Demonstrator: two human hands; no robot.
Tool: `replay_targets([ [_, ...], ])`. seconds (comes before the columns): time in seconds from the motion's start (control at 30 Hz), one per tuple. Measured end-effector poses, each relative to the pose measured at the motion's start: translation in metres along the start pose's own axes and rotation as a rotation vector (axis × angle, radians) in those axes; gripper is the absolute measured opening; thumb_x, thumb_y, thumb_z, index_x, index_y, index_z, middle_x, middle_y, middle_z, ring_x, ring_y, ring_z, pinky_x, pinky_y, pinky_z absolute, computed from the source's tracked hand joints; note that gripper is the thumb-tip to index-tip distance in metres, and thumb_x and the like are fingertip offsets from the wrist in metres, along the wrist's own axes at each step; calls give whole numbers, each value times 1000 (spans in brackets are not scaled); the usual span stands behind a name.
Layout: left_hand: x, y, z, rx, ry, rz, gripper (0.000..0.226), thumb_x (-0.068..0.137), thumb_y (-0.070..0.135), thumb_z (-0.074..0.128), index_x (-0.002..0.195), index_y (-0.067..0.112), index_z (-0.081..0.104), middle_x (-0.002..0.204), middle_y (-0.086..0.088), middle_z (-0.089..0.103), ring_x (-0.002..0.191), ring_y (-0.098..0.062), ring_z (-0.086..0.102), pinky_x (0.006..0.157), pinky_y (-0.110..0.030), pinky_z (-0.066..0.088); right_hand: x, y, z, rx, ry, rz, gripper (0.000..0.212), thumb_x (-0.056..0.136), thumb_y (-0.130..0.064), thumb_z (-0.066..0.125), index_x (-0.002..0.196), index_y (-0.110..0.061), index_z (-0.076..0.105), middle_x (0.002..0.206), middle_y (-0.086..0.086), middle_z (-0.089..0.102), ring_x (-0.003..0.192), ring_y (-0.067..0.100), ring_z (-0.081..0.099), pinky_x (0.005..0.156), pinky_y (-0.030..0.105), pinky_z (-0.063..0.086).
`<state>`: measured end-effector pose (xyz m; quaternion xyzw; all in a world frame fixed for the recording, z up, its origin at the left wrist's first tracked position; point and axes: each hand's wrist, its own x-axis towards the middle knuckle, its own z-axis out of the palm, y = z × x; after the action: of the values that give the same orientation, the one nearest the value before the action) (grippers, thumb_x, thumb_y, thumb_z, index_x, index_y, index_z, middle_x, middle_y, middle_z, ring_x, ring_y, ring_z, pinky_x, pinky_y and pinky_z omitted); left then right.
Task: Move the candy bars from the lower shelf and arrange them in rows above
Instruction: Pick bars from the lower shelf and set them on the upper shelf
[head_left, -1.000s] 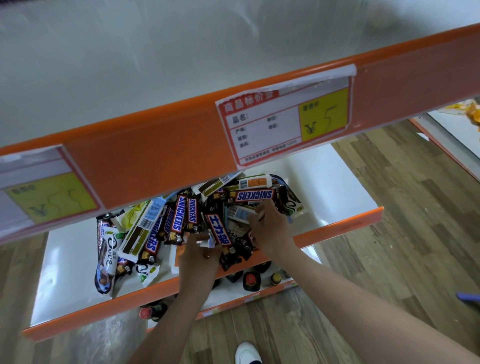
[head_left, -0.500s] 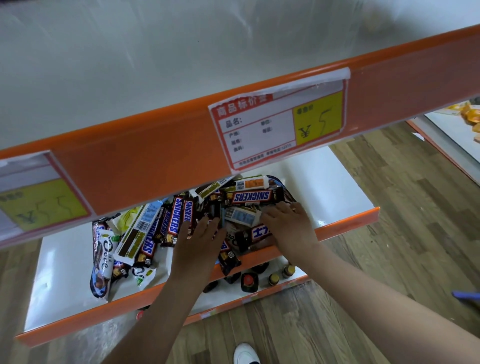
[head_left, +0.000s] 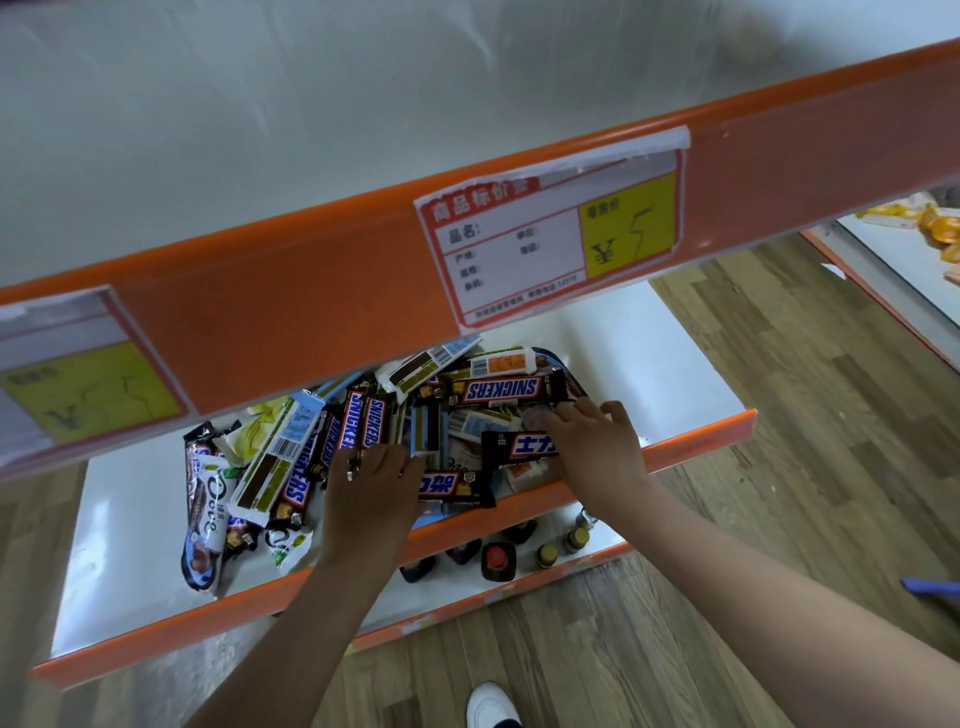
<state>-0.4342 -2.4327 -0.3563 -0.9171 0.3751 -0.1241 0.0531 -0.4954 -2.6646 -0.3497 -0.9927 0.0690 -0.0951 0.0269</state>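
Two hands work my pile of bars (head_left: 374, 441) on the lower shelf (head_left: 691, 395): left (head_left: 371, 483) flat, right (head_left: 592, 447) grasping one light, slippery wrapper (head_left: 519, 447) midway.

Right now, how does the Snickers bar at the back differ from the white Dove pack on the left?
The Snickers bar is brown, the Dove pack white. The Snickers bar lies crosswise atop the pile; the Dove pack lies lengthwise at the pile's left edge. Both are still on the lower shelf.

Lower shelf (head_left: 649, 364), white with orange front lip, carries my heap of candy bars (head_left: 363, 447) left of centre. Upper shelf (head_left: 260, 130) bare white. Bottom shelf (head_left: 395, 608) holds small bottles (head_left: 496, 561). Wood floor (head_left: 779, 441) below.
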Motion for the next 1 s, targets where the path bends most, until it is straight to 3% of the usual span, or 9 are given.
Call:
replay_targets([
  [0.1, -7, -3, -2, 12, 4, -14, 52, 45, 37, 91, 85, 11, 71, 84, -7, 67, 81, -27, 65, 79, -46, 47, -4, -1, 2, -36, 25, 13, 43, 44, -19, 92, 83, -21, 74, 68, -3, 65, 64, 21, 65, 63, 32, 50],
  [0.23, -15, -3, -9, 14, -3, -58, 47, 46, 34, 91, 83, 12, 71, 82, -8, 66, 83, -28, 65, 75, -44, 48, -9, -2, -3, -47, 109, -24, 41, 46, -12, 90, 83, -19, 73, 66, -1, 64, 62, 22, 64, 60, 29, 49],
  [0.37, -25, 1, -19, 20, -49, -120, 49, 44, 34, 92, 82, 11, 72, 81, -9, 66, 82, -29, 64, 76, -47, 49, -15, -7, -14, -46, 143, -84, 55, 30, -3, 88, 83, -12, 74, 73, 4, 68, 62, 24, 66, 59, 31, 53],
  [0.53, -45, 7, -32, 37, -100, -173, 50, 42, 30, 92, 84, 13, 71, 81, -8, 66, 83, -29, 63, 77, -48, 48, -32, -19, -24, -69, 106, -117, 45, 37, -3, 83, 79, -10, 72, 85, 6, 72, 63, 24, 66, 57, 31, 51],
  [0.7, -69, 18, -54, 41, -106, -201, 55, 46, 36, 91, 92, 13, 72, 79, -7, 68, 81, -29, 64, 74, -46, 48, -65, -33, -39, -102, 41, -113, 48, 28, -2, 85, 73, -12, 69, 65, 4, 65, 58, 24, 63, 57, 32, 49],
  [0.8, -86, 26, -67, 43, -137, -239, 54, 52, 38, 89, 97, 16, 70, 84, -6, 68, 89, -28, 64, 80, -49, 47, -86, -44, -49, -102, -34, -109, 47, 34, -8, 88, 78, -12, 70, 74, 5, 68, 65, 23, 65, 59, 34, 49],
  [0.9, -104, 35, -83, 40, -178, -269, 44, 59, 43, 84, 95, 20, 69, 91, -4, 66, 97, -27, 61, 86, -50, 42, -108, -55, -64, -75, -68, -95, 43, 36, -7, 86, 74, -13, 68, 70, 2, 65, 64, 23, 64, 59, 34, 48],
  [1.0, -121, 42, -106, 34, -199, -263, 49, 44, 42, 90, 81, 17, 70, 80, -7, 65, 85, -28, 64, 77, -48, 48, -129, -63, -93, -80, -147, -101, 44, 49, -7, 83, 89, -14, 67, 83, 2, 65, 79, 24, 64, 68, 35, 47],
])
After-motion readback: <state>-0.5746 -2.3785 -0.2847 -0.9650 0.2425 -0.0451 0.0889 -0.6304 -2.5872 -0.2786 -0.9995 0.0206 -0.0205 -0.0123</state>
